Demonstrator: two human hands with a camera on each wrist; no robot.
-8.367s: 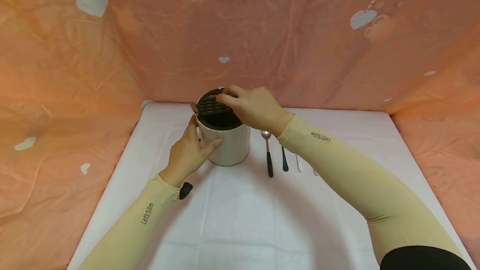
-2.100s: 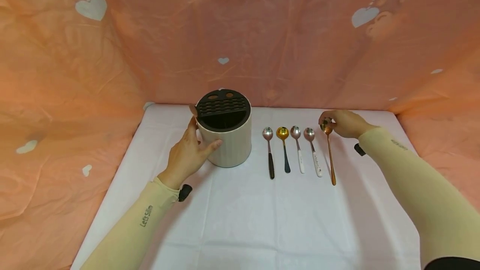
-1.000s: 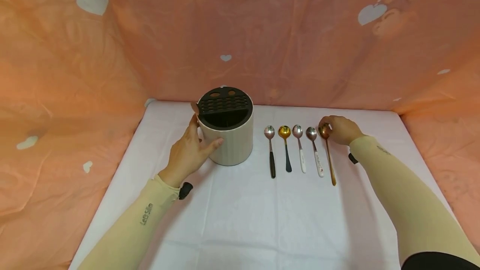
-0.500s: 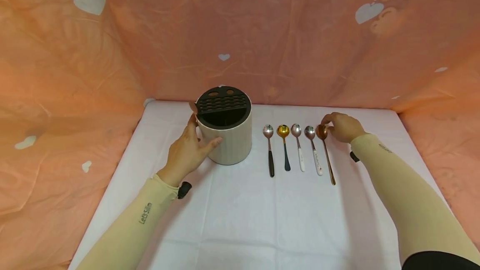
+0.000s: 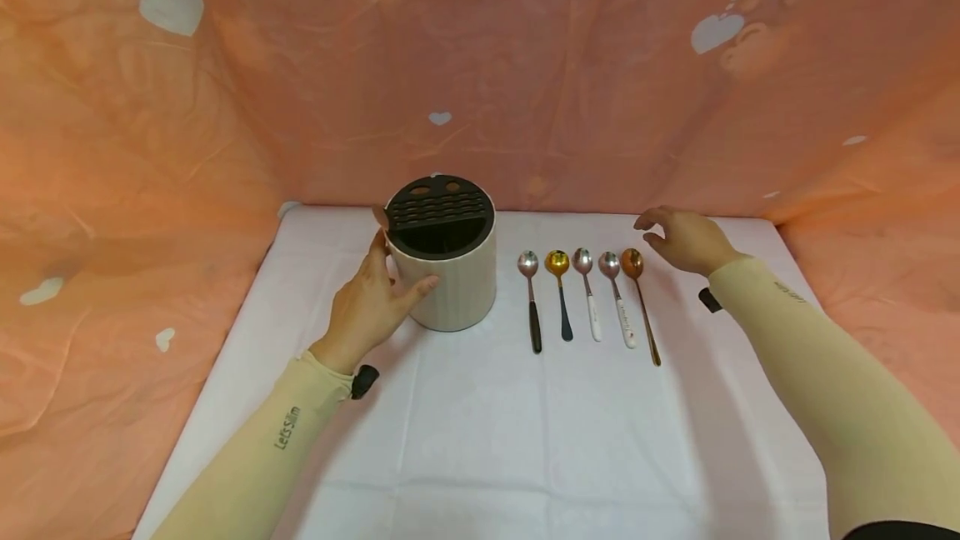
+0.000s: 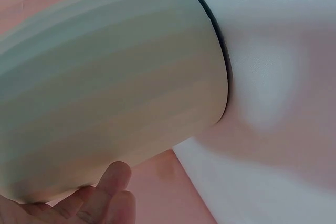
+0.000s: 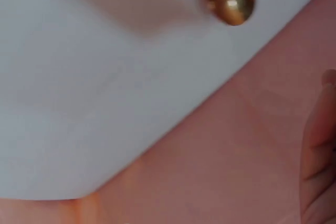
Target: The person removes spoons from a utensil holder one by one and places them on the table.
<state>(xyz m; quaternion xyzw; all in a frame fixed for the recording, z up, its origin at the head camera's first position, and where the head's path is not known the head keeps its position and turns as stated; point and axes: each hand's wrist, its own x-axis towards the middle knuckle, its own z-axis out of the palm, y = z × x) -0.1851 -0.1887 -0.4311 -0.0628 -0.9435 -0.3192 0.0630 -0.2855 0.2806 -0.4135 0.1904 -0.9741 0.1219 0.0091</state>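
A cream utensil holder (image 5: 453, 294) with a ribbed wall and a black slotted lid (image 5: 441, 207) stands upright on the left. My left hand (image 5: 367, 298) holds its left side, thumb on the front and fingers towards the back; in the left wrist view its fingers (image 6: 113, 179) lie along the wall. To the right, several long spoons lie in a row, bowls at the back. At the row's right end is a copper-gold spoon (image 5: 633, 263), its bowl also in the right wrist view. My right hand (image 5: 688, 240) hovers behind and right of that bowl, apart from it, fingers loosely bent and holding nothing.
The other spoons are a black-handled one (image 5: 533, 307), a gold-bowled one with a dark handle (image 5: 562, 298) and two with white handles, such as the inner one (image 5: 590, 298). A white cloth (image 5: 480, 432) covers the table. Orange sheeting (image 5: 525, 90) rises behind and beside it.
My right hand has gone from the holder's lid to the copper-gold spoon, whose bowl shifted left towards the row. The hand has since let go and drawn back. My left hand stays at the holder.
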